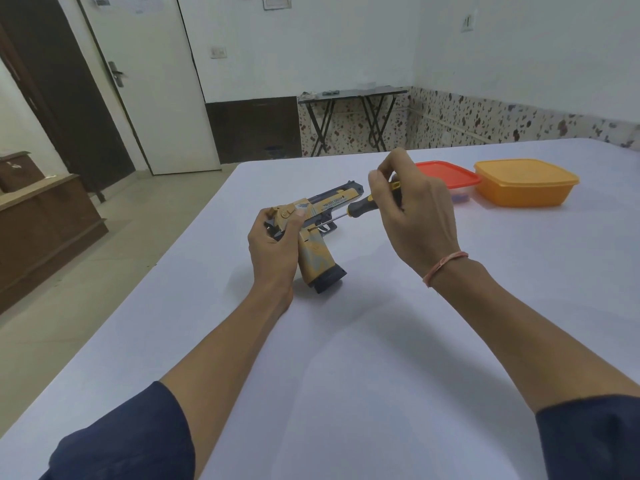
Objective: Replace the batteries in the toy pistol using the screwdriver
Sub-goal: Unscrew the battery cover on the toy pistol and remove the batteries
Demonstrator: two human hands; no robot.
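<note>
Left hand gripping toy pistol, right hand holding screwdriver — tip at grip

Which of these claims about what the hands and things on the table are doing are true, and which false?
1. The left hand grips the toy pistol. True.
2. The right hand holds a hammer. False: it holds a screwdriver.
3. The screwdriver's tip meets the pistol's side. True.
4. The orange container sits between the two hands. False: it stands farther off, to the right, beside a red-lidded container.
5. The pistol's grip points down at the table. True.
</note>
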